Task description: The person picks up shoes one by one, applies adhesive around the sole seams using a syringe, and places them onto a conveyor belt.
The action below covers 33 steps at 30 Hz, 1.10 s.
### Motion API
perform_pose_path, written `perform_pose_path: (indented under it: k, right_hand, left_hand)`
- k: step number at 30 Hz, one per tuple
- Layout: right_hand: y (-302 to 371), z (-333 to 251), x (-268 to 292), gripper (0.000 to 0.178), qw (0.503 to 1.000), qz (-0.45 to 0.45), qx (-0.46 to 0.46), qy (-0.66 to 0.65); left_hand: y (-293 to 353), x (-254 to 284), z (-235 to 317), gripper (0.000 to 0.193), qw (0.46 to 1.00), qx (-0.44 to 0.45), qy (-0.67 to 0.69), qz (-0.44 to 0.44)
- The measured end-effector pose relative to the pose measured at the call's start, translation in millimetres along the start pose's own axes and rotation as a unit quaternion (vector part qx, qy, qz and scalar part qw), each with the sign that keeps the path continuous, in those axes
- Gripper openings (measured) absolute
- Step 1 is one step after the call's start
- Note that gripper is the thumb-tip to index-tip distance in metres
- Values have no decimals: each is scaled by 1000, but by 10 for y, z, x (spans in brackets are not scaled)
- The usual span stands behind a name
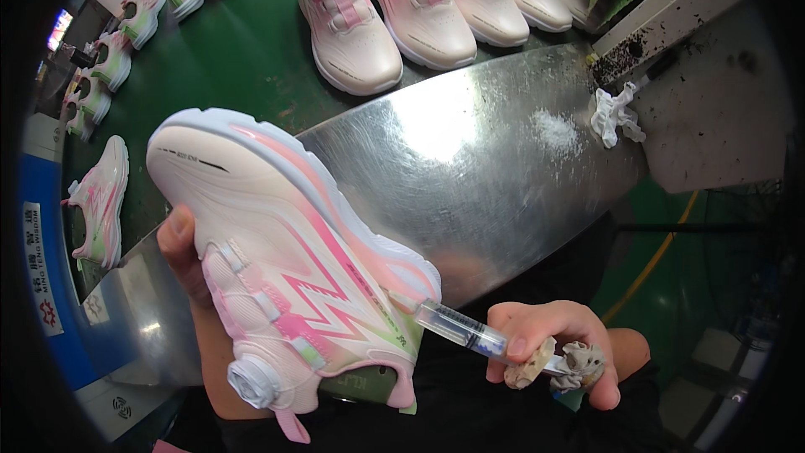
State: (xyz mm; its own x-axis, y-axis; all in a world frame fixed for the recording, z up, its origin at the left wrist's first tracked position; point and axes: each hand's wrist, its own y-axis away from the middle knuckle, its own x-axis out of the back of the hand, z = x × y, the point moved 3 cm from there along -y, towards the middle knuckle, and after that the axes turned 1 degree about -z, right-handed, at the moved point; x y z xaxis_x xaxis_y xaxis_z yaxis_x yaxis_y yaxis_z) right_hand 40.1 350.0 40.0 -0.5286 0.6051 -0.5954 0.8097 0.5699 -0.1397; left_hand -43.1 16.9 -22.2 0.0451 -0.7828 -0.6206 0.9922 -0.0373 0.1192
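Note:
A pink and white sneaker (277, 226) with a green-tinted heel and a dial knob on its tongue is held up, side facing me, toe toward the upper left. My left hand (186, 256) grips it from behind and below; only the thumb and part of the palm show. In my right hand (558, 327) is a clear syringe (463, 329), with lumpy grey and tan wrapping around its plunger end. The syringe tip meets the shoe's side near the heel, where upper and sole join. Whether it touches cannot be made out exactly.
A shiny metal plate (503, 193) lies beyond the sneaker, with white residue (556, 134) and crumpled tissue (616, 115) at its right. Several similar shoes (352, 42) stand on the green conveyor belt (243, 50). More shoes line its left side, including one lying sneaker (102, 205).

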Motion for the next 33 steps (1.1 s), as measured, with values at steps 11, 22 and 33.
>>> perform_pose_path:
  k: [11,22,33]
  right_hand:
    - [229,58,58,76,998,10,39,48]
    - [307,159,153,76,995,3,63,73]
    - [303,282,246,78,994,21,92,59]
  left_hand:
    - [-50,-417,-26,43,997,-8,58,41]
    - [-105,-319,-84,45,997,24,63,24]
    - [251,142,51,38,992,10,-78,97]
